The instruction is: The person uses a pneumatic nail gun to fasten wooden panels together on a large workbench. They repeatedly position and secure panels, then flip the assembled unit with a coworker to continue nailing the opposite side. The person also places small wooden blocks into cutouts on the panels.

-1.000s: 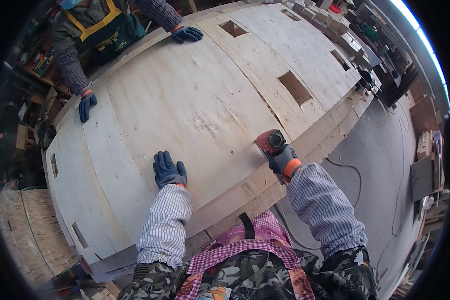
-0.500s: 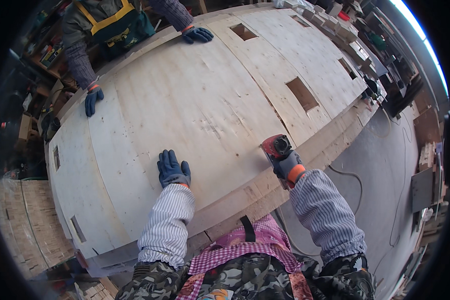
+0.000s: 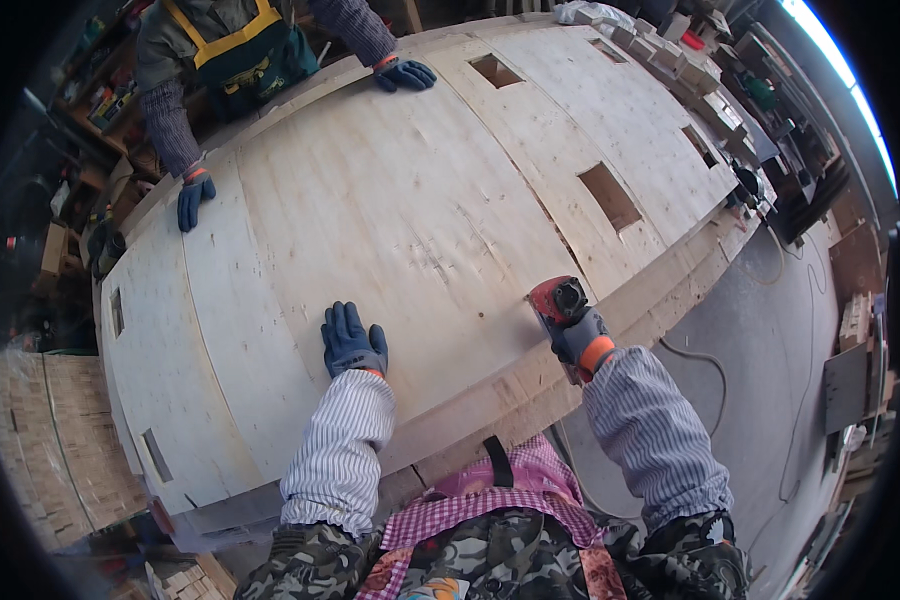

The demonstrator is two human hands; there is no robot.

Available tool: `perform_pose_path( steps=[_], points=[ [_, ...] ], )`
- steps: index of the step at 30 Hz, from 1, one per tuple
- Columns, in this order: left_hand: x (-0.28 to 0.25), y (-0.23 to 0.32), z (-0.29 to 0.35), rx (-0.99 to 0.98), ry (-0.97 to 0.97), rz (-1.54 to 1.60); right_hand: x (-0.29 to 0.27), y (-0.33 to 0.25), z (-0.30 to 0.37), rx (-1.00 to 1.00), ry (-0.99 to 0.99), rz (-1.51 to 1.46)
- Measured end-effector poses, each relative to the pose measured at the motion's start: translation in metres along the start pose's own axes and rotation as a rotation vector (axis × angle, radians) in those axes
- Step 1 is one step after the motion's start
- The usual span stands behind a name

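Observation:
A large pale plywood panel (image 3: 370, 220) with rectangular cutouts lies before me on a wooden base. My left hand (image 3: 354, 342), in a blue-grey glove with an orange cuff, rests flat on its near part, fingers stretched out. At the panel's near edge, to the right, my right hand (image 3: 581, 338) grips a red nail gun (image 3: 555, 298) with a dark round cap. The gun's nose is hard to make out, so I cannot tell whether it touches the wood. One rectangular cutout (image 3: 610, 197) lies beyond the gun.
Across the panel a co-worker in a green and yellow apron rests two gloved hands (image 3: 406, 74) on its far edge. Wooden blocks (image 3: 670, 62) line the far right end. A hose (image 3: 715, 375) trails over the grey floor at right. Stacked wood strips (image 3: 55, 440) stand at left.
The whole view has shifted very slightly. Both my hands and the nail gun keep their places on the panel, and the co-worker's hands stay at the far edge.

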State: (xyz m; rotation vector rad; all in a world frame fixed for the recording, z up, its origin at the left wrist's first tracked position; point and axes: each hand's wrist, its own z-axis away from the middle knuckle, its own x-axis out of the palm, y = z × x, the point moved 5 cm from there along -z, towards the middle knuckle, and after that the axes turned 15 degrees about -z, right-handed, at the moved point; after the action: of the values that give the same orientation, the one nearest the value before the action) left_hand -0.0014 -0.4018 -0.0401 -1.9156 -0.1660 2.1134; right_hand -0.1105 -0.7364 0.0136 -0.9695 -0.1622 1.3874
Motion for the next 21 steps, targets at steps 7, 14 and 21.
perform_pose_path(
  steps=[7,14,21],
  points=[
    [-0.0028,-0.0005,-0.0004,-0.009,-0.071,0.028,0.0007,0.0007,-0.0024,-0.12,0.026,-0.093],
    [-0.0059,0.0001,-0.0007,-0.01,-0.111,0.008,0.0039,0.0006,-0.0074,-0.173,0.005,-0.128],
    [-0.0006,-0.0003,-0.0007,-0.016,-0.062,0.008,0.0016,0.0048,-0.0088,-0.175,0.026,0.011]
  ],
)
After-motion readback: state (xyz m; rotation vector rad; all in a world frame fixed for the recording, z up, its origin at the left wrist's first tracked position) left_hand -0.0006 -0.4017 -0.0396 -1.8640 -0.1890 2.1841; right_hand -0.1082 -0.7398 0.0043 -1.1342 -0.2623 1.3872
